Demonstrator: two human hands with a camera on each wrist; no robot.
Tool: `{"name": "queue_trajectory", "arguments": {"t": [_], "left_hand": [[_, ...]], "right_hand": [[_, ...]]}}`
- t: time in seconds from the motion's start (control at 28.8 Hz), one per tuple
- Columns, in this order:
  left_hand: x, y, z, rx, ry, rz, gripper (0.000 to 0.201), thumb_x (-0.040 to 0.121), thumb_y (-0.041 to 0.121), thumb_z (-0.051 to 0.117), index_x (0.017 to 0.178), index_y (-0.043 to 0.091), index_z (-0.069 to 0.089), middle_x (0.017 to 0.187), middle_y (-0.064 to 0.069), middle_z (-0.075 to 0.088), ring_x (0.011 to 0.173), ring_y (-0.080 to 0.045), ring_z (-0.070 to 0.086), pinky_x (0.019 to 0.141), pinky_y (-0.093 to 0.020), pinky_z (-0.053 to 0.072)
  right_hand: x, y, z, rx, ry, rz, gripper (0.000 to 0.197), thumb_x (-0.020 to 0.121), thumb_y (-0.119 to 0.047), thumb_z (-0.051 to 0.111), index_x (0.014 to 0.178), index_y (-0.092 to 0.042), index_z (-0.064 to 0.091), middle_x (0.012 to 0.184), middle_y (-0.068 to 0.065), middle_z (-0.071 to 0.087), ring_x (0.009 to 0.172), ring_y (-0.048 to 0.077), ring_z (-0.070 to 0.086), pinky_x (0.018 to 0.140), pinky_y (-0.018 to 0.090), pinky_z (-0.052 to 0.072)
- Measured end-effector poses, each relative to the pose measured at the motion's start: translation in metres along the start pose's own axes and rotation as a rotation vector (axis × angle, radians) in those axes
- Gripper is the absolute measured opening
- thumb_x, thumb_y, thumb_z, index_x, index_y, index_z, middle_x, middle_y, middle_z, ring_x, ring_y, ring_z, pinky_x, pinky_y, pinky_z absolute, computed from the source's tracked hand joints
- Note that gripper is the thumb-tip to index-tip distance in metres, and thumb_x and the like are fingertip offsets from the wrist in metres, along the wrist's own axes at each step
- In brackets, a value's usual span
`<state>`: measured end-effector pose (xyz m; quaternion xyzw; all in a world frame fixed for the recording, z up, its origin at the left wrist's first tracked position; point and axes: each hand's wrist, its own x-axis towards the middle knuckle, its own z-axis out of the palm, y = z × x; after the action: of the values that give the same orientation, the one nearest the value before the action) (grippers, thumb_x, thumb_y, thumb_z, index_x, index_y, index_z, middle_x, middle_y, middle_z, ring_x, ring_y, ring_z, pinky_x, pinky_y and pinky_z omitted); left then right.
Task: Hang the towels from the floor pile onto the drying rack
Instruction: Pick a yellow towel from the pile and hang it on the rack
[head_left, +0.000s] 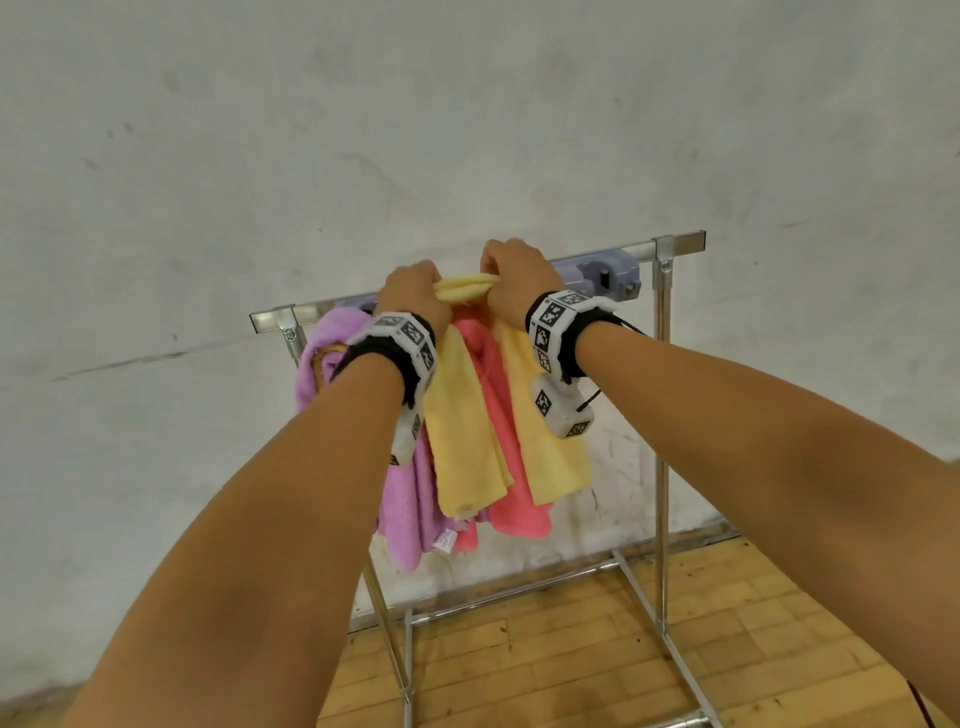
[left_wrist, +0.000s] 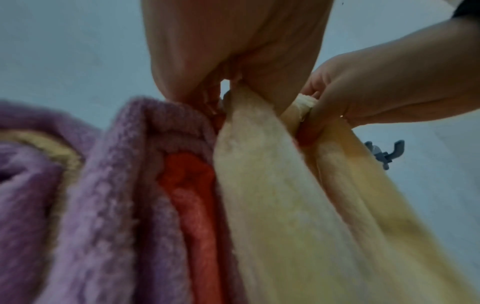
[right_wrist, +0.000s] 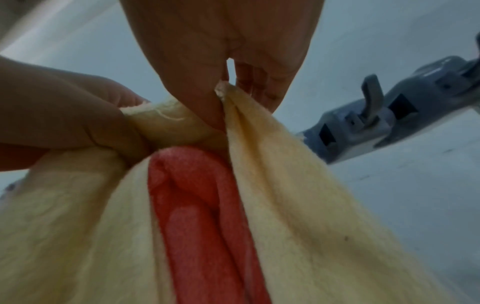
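Note:
A yellow towel (head_left: 467, 436) is bunched over the top bar of the metal drying rack (head_left: 662, 364), its two ends hanging down at the front. My left hand (head_left: 413, 291) grips its bunched top on the left, and my right hand (head_left: 514, 275) grips it on the right, close beside the left. A pink towel (head_left: 511, 499) hangs behind and between the yellow ends, and a purple towel (head_left: 332, 353) hangs at the left. In the wrist views, the left hand (left_wrist: 233, 67) and right hand (right_wrist: 228, 61) pinch yellow towel (left_wrist: 272, 185) folds (right_wrist: 298, 185). The floor pile is out of view.
A grey plastic clamp fitting (head_left: 605, 273) sits on the bar right of my hands, also seen as the clamp (right_wrist: 389, 111). A white wall stands right behind the rack. Wooden parquet floor (head_left: 571, 649) lies below, with the rack's base bars (head_left: 519, 587) crossing it.

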<state>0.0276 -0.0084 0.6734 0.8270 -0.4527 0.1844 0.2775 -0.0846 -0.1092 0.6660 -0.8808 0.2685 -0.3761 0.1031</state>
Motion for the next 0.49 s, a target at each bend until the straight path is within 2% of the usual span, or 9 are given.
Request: {"name": "queue_trajectory", "arguments": {"t": [0.14, 0.28, 0.35, 0.49], "left_hand": [[0.000, -0.007, 0.014, 0.054, -0.038, 0.029, 0.025, 0.083, 0.011, 0.053, 0.107, 0.012, 0.058, 0.113, -0.017, 0.053, 0.100, -0.036, 0.057, 0.076, -0.038, 0.045], [0.007, -0.006, 0.012, 0.068, -0.118, 0.027, 0.015, 0.085, 0.025, 0.056, 0.097, 0.017, 0.054, 0.101, -0.009, 0.058, 0.085, -0.028, 0.057, 0.068, -0.033, 0.042], [0.009, -0.006, 0.011, 0.091, -0.097, 0.017, 0.015, 0.086, 0.026, 0.057, 0.098, 0.016, 0.057, 0.098, -0.009, 0.060, 0.080, -0.027, 0.056, 0.066, -0.034, 0.044], [0.015, -0.011, 0.008, 0.118, 0.004, 0.019, 0.017, 0.083, 0.019, 0.063, 0.098, 0.014, 0.054, 0.101, -0.011, 0.057, 0.087, -0.032, 0.057, 0.069, -0.037, 0.044]], "right_hand": [[-0.006, 0.006, 0.011, -0.045, -0.055, 0.015, 0.016, 0.084, -0.005, 0.049, 0.091, -0.019, 0.049, 0.098, 0.004, 0.052, 0.083, 0.025, 0.052, 0.065, 0.032, 0.037], [-0.001, 0.005, 0.007, -0.054, -0.091, -0.013, 0.012, 0.084, -0.012, 0.055, 0.095, -0.015, 0.053, 0.097, 0.007, 0.060, 0.085, 0.027, 0.056, 0.063, 0.032, 0.040], [0.001, 0.004, 0.006, -0.049, -0.073, 0.002, 0.011, 0.084, -0.015, 0.057, 0.095, -0.016, 0.055, 0.095, 0.007, 0.063, 0.085, 0.028, 0.059, 0.065, 0.034, 0.044], [0.007, -0.004, 0.001, -0.062, -0.025, -0.008, 0.020, 0.077, -0.005, 0.049, 0.089, -0.021, 0.052, 0.096, 0.005, 0.061, 0.085, 0.031, 0.058, 0.070, 0.039, 0.048]]}}
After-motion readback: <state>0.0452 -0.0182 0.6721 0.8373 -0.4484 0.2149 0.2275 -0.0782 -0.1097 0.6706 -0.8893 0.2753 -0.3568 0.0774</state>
